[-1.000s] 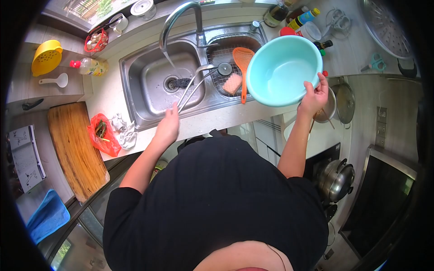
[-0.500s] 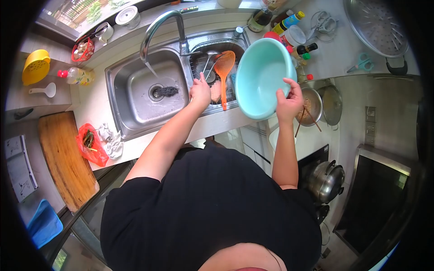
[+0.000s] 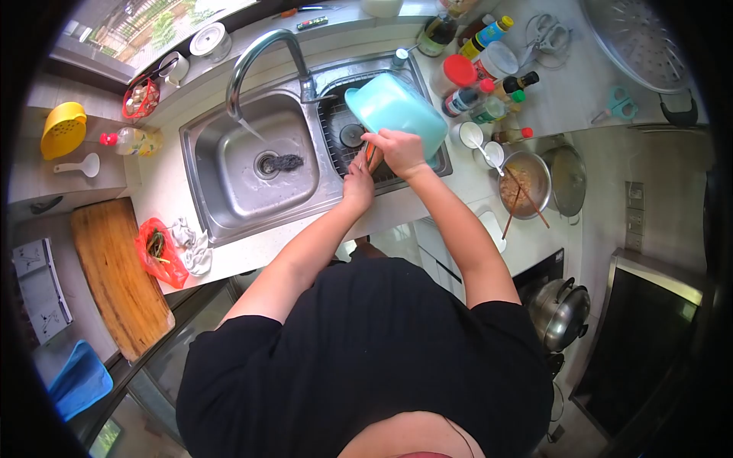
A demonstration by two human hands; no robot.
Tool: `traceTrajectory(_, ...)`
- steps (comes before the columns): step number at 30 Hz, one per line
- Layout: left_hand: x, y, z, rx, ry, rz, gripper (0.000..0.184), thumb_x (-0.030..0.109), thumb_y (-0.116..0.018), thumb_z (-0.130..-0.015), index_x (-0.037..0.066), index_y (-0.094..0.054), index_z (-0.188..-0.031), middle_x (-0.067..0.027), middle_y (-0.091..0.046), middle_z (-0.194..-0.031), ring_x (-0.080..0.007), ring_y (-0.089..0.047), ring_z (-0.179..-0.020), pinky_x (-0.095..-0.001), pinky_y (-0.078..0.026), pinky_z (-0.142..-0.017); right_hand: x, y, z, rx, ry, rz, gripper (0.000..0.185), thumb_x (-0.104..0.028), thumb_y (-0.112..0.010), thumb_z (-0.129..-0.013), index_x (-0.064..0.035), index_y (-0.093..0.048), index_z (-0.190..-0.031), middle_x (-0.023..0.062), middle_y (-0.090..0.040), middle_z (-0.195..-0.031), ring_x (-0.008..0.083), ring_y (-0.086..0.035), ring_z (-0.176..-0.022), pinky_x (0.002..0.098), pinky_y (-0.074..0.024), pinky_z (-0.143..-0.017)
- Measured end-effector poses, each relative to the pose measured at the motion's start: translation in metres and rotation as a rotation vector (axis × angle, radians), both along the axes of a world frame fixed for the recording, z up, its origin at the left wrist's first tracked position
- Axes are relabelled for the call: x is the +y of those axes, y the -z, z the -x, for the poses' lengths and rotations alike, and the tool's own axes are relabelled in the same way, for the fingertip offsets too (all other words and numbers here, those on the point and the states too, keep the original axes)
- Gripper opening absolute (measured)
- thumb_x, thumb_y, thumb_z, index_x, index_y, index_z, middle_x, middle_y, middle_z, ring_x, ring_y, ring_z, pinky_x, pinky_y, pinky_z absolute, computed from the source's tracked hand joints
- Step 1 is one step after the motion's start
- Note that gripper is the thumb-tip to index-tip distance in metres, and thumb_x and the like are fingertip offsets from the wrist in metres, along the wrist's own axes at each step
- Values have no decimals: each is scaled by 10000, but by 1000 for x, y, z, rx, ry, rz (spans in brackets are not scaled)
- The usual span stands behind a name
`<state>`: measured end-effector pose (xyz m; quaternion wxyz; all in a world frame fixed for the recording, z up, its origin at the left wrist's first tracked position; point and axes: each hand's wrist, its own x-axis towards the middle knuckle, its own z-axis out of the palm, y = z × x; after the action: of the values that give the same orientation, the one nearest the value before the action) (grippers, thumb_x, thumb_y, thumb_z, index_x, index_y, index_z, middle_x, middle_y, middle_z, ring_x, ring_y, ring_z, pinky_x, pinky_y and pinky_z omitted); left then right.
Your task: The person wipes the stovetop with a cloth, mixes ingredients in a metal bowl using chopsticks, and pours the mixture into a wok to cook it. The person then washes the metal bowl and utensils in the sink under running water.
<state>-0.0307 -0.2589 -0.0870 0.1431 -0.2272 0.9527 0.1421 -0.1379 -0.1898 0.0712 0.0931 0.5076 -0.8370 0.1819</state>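
Well, my pale counter [image 3: 162,187] runs around the steel sink [image 3: 197,175] by the window [image 3: 160,30], bottles [image 3: 487,38] crowding its right end. Water [image 3: 250,130] runs into the left bowl [image 3: 235,179], where a dark scrubber [image 3: 286,162] lies; a metal pot [image 3: 541,172] holds food [image 3: 513,191] (chopsticks [image 3: 509,217] leaning in it). My right hand [image 3: 401,153] is closed on the turquoise basin [image 3: 405,111], tipped over the right bowl [image 3: 334,126]. My left hand [image 3: 359,183] curls by an orange handle [image 3: 372,155]; whether it grips, I can't tell.
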Motion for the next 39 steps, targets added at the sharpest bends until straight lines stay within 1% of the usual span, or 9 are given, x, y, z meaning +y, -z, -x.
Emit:
traceTrajectory(7, -9, -14, -14, -57, 65, -200, 646, 104, -518, -830, -78, -220, -1373, -281, -434, -1162, -394, -582, -973, -378, -538, -759, -12, 25, -25, 97, -146, -149, 148, -203, -591, -775, -261, -661, -892, -40, -553, -714, 145, -609, -630, 297, -455, -525)
traceTrajectory(13, -21, -16, -28, 97, 101, -278, 579, 117, -532, -817, -29, -298, -1326, -241, -415, -1211, -398, -509, -1051, -441, -511, -812, -27, 45, -24, 163, -175, -545, 111, -221, -577, -793, -244, -656, -868, -25, -579, -862, 133, -600, -875, 298, -412, -758)
traceTrajectory(17, -69, -46, -48, 2, 334, -417, 248, 22, -494, -748, -61, -575, -966, -218, -573, -931, -331, -580, -870, -421, -500, -751, -25, 71, -31, 10, -156, -741, 137, -199, -576, -796, -241, -676, -880, -15, -588, -915, 151, -558, -989, 324, -371, -850)
traceTrajectory(19, -110, -86, -35, -140, -81, -700, 214, -20, -468, -745, -49, -642, -865, -163, -630, -870, -224, -613, -723, -344, -516, -629, -15, 62, -43, -116, -103, -752, 203, -140, -569, -788, -235, -690, -921, 3, -603, -943, 180, -562, -995, 346, -372, -874)
traceTrajectory(22, -166, -98, 5, 366, -503, -1152, 364, -35, -476, -788, -43, -584, -1135, -135, -641, -953, -166, -606, -692, -270, -520, -586, 20, 59, -63, -314, 12, -515, 248, -108, -549, -782, -218, -691, -953, 43, -622, -977, 229, -571, -995, 387, -397, -861)
traceTrajectory(24, -201, -67, 44, 411, -608, -1698, 350, -35, -419, -860, -125, -442, -1197, -209, -563, -1105, -256, -593, -968, -318, -521, -847, 47, 79, -87, -462, 105, -321, 274, -102, -554, -766, -223, -687, -973, 57, -621, -964, 254, -580, -975, 411, -418, -840)
traceTrajectory(29, -260, -24, 146, 39, -985, -2117, 469, -29, -344, -853, -198, -294, -1287, -331, -400, -1317, -391, -398, -1260, -425, -383, -1057, 133, 53, -191, -711, 411, -279, 329, -105, -529, -770, -240, -674, -1032, 49, -638, -971, 247, -610, -942, 427, -442, -818)
traceTrajectory(31, -261, -21, 167, 73, -1178, -2073, 494, -31, -389, -820, -215, -290, -1268, -336, -412, -1294, -404, -418, -1236, -454, -394, -1044, 166, 37, -249, -765, 564, -249, 306, -138, -534, -772, -238, -672, -1027, 51, -660, -974, 259, -622, -930, 429, -465, -786)
traceTrajectory(39, -247, -34, 184, 152, -1222, -1977, 414, 38, -510, -773, -149, -461, -1140, -291, -523, -1191, -397, -493, -1155, -479, -448, -960, 211, 47, -481, -1119, 1174, -20, 314, -126, -500, -809, -188, -664, -1069, 91, -667, -1013, 295, -619, -947, 409, -488, -799)
